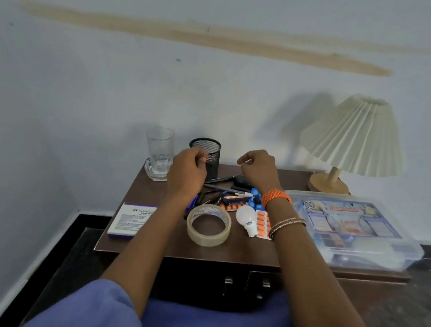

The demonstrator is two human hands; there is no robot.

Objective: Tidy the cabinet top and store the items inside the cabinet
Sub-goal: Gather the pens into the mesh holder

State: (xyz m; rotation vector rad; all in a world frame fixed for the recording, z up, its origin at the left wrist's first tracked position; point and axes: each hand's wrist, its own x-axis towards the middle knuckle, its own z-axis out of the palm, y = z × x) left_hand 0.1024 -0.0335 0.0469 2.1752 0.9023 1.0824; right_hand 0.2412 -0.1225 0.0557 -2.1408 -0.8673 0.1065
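- The dark wooden cabinet top (239, 250) serves as the counter, cluttered; two door handles show on the cabinet front below, doors closed.
- Left hand (186, 172) hovers in front of the black mesh pen holder (207, 153), fingers curled; whether its grip holds anything I cannot tell.
- Right hand (258, 168) hovers above the pens (228, 190), fingers curled loosely, nothing visibly held.
- Pen holder stands at the back; its contents cannot be seen.
- Clear drinking glass (160, 144) stands upright in a glass dish, looking empty.
- Transparent lidded first-aid box (350, 231) lies at the right, printed cards and small items inside.
- Loose mid-counter: tape roll (208, 225), white bulb (247, 219), orange pill strips (262, 225), stamp-pad box (131, 219).
- Pleated lamp (353, 136) stands back right.
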